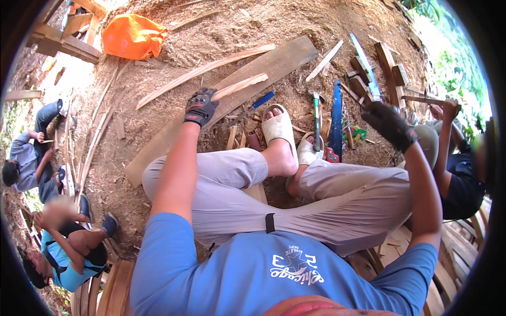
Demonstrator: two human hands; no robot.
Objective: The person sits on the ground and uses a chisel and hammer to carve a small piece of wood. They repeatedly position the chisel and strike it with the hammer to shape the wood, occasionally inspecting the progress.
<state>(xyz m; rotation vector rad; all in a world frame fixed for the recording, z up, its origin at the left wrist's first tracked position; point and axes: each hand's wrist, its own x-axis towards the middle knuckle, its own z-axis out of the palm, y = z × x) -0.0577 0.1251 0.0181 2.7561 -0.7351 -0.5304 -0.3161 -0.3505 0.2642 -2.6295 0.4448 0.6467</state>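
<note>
In a black glove, my left hand (201,107) is closed on the near end of a split wood strip (242,86), above a long wide plank (282,60) on the ground. My right hand (389,126), also gloved, is out to the right beside the lower end of a pale blue saw blade (365,63) and some wood blocks (360,87). Its fingers are dark and smeared, so any hold is unclear. Near my feet lie a blue-handled tool (263,100), a green-handled hammer (317,118) and a blue saw blade (336,113) with a red handle (332,155).
An orange bag (133,37) lies at the far left on the shavings-covered ground. Another curved strip (200,71) crosses behind the plank. One person (453,179) sits close on my right holding a tool; two people (79,258) sit at left. Stacked boards (116,289) are near me.
</note>
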